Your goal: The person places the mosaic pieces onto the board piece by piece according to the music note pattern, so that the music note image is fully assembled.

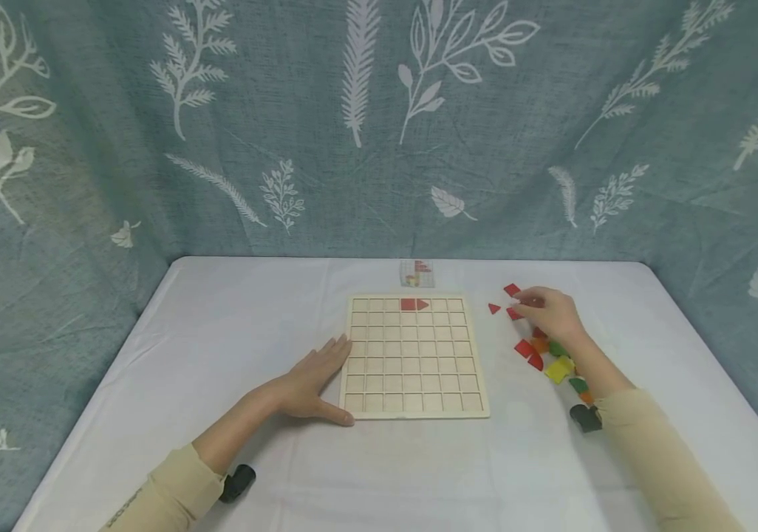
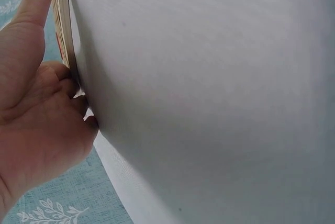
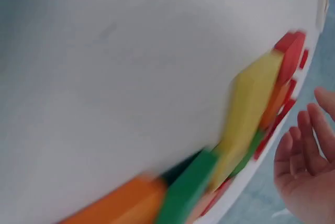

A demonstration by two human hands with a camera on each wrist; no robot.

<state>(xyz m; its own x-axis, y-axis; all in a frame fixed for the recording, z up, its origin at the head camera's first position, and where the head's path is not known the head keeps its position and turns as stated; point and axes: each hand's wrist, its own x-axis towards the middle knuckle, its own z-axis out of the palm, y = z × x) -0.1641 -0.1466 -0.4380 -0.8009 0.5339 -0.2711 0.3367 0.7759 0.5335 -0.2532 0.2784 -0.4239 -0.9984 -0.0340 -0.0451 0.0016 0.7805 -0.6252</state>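
My left hand (image 1: pixel 312 380) rests at the left edge of a pale wooden grid board (image 1: pixel 481 369), fingers along its side and thumb by its lower left corner. The left wrist view shows that hand (image 2: pixel 42 103) against the board's edge (image 2: pixel 64 25). A red square (image 1: pixel 408 304) and a red triangle (image 1: pixel 422 304) sit side by side in the board's top row. My right hand (image 1: pixel 552 314) is bent over loose red pieces (image 1: pixel 513 290) right of the board. In the right wrist view its thumb and fingers are apart, with no piece visible between them.
A small printed pattern card (image 1: pixel 417 273) lies behind the board. Under and beside the right forearm are yellow (image 1: pixel 559 369), green (image 1: pixel 578 385), orange and red pieces (image 1: pixel 523 348). Dark wrist-worn devices (image 1: pixel 238 483) sit below both wrists. A patterned curtain (image 1: pixel 379 185) hangs behind the white table.
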